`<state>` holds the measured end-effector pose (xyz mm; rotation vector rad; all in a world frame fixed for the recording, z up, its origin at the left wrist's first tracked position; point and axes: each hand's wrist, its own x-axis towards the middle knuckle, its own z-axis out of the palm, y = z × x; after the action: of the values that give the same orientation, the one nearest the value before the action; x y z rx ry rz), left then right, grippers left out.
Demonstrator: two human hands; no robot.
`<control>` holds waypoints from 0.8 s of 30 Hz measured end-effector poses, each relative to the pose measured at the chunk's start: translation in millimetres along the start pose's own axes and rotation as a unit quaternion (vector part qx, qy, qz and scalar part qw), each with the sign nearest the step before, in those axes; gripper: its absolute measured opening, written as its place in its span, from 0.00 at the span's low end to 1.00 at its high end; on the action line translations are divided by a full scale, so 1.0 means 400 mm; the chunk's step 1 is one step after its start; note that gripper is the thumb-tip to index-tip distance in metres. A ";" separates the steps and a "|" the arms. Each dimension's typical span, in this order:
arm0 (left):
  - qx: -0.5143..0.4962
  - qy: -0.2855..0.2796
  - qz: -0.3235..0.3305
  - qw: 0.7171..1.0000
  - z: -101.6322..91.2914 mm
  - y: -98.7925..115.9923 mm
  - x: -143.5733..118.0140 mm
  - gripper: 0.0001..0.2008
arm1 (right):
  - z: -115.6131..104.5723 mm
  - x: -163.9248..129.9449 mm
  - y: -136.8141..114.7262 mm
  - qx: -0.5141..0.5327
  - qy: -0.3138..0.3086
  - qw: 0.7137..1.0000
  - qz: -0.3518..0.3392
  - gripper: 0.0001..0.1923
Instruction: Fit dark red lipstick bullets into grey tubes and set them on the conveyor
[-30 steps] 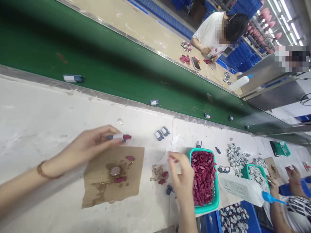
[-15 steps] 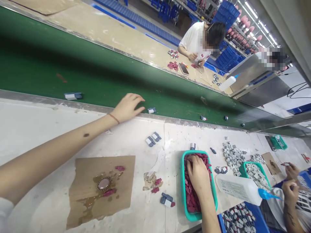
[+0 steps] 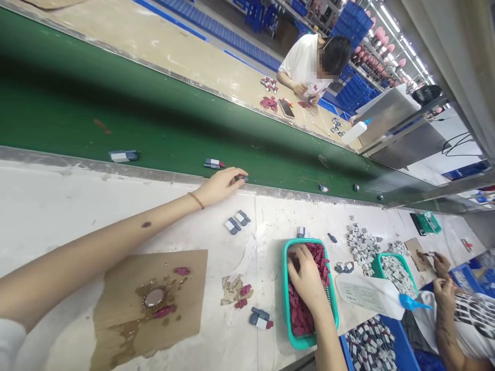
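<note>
My left hand (image 3: 225,186) reaches to the near edge of the green conveyor belt (image 3: 166,129). Its thumb and fingers close round a small blue-grey plastic piece (image 3: 243,179), mostly covered by the fingers. Just behind that hand lies a blue-grey and white piece with a red end (image 3: 214,163). My right hand (image 3: 306,275) is inside a teal basket (image 3: 286,304) full of dark red plastic pieces (image 3: 301,314). Its fingers are curled down among them, the tips hidden. Two blue-grey and white pieces (image 3: 237,222) lie on the table between my hands.
Wet cardboard (image 3: 189,309) holds a round cap (image 3: 153,298) and two red pieces. Right of the basket are a white bottle with blue nozzle (image 3: 367,294), grey pieces (image 3: 361,245) and a blue crate (image 3: 406,345). One person sits across the belt; another person's hands (image 3: 444,275) work at right.
My left hand has moved right along the belt's edge and closed on the blue-grey piece. The red-ended piece behind it has come into sight. My right hand stays in the basket.
</note>
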<state>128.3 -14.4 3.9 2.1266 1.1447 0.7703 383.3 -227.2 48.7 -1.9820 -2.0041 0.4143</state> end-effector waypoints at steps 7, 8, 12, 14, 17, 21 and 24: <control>-0.198 -0.024 -0.074 0.977 -0.062 0.029 -0.127 0.26 | -0.001 0.000 -0.002 0.092 -0.016 0.995 0.044 0.10; -0.213 -0.025 -0.085 0.973 -0.072 0.037 -0.143 0.27 | -0.005 0.001 -0.004 0.100 -0.024 0.994 0.046 0.10; -0.256 -0.008 -0.179 0.950 -0.131 0.075 -0.206 0.28 | -0.023 0.007 -0.010 0.111 -0.041 0.992 0.038 0.10; -0.284 0.008 -0.245 0.927 -0.164 0.086 -0.239 0.29 | -0.033 0.009 -0.008 0.136 -0.045 0.989 0.041 0.10; -0.330 0.025 -0.309 0.892 -0.205 0.083 -0.288 0.30 | -0.046 0.010 -0.001 0.191 -0.004 0.979 0.071 0.10; -0.357 0.019 -0.364 0.860 -0.237 0.073 -0.357 0.27 | -0.057 0.004 -0.013 0.272 0.057 0.951 0.135 0.16; -0.338 0.003 -0.385 0.859 -0.242 0.081 -0.405 0.23 | -0.054 -0.003 -0.063 0.421 0.082 0.885 0.183 0.16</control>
<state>0.4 -146.9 57.4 0.9601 1.3272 0.6447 368.9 -228.5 78.7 -1.6974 -1.0325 0.9650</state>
